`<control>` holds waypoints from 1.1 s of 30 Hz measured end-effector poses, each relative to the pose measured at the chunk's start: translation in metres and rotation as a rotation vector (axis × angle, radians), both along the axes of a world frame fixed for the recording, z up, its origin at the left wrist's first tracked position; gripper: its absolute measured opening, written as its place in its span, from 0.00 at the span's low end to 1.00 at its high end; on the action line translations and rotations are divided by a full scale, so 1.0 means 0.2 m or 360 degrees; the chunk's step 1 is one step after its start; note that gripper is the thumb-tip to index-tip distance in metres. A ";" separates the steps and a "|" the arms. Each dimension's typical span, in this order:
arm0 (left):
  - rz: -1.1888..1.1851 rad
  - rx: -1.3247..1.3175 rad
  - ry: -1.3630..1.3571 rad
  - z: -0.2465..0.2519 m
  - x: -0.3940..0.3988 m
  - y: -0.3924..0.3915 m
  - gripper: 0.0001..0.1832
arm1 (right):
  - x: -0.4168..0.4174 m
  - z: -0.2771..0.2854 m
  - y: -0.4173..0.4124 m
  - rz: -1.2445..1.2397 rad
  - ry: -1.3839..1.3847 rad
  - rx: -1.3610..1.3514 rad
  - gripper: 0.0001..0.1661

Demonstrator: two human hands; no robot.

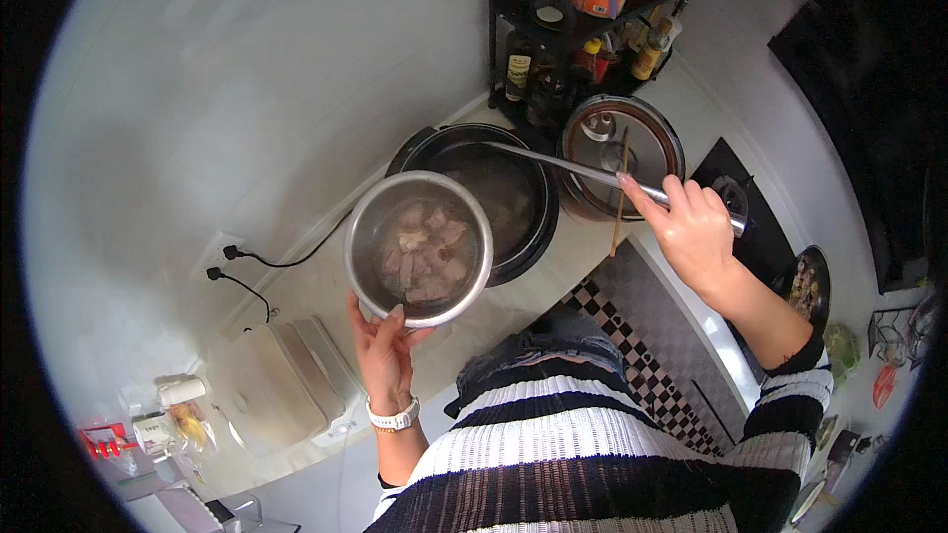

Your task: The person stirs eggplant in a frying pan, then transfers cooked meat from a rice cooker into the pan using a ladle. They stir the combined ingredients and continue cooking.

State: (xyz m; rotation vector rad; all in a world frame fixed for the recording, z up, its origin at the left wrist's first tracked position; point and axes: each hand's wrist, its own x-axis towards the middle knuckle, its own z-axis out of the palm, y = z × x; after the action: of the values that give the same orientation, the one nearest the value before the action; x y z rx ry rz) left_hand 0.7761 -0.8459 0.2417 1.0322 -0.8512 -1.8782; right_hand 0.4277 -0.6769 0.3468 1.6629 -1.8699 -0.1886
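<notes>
My left hand (385, 348) grips the rim of a stainless steel bowl (356, 248), thumb on the edge and fingers beneath. Pieces of pale meat (426, 255) lie inside it. The bowl is over the near left side of a large dark-rimmed pot (511, 218), covering part of it. Some contents show dimly in the pot. In my right hand (692, 229) is a long metal utensil handle (552, 161), index finger laid along it. It reaches across to the pot; its far end is not clearly visible.
Right of the pot stands a round vessel (675, 155) with a brownish rim, a wooden chopstick (621, 218) across it. Behind is a black rack (511, 4) of bottles. A hob (763, 237) and a pan of food (807, 289) are right; a plastic container (281, 377) is left.
</notes>
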 end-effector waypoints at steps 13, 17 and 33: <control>-0.0018 0.0040 0.0091 0.00 0.09 -0.02 0.47 | -0.05 0.14 -0.16 -0.0256 -0.0436 0.0775 0.30; -0.0021 0.0039 0.0103 0.02 0.09 -0.03 0.47 | -0.10 0.28 -0.28 -0.0519 -0.1001 0.1086 0.21; 0.0130 0.0073 0.0129 0.07 0.17 -0.01 0.47 | -0.17 0.28 -0.09 -0.0863 -0.1755 0.0976 0.20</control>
State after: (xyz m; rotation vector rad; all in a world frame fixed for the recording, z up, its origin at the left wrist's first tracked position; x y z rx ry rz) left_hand 0.8101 -0.8477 0.2560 0.9969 -0.7118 -1.8649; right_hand 0.3935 -0.6957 0.4032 1.7327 -3.3651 -0.0514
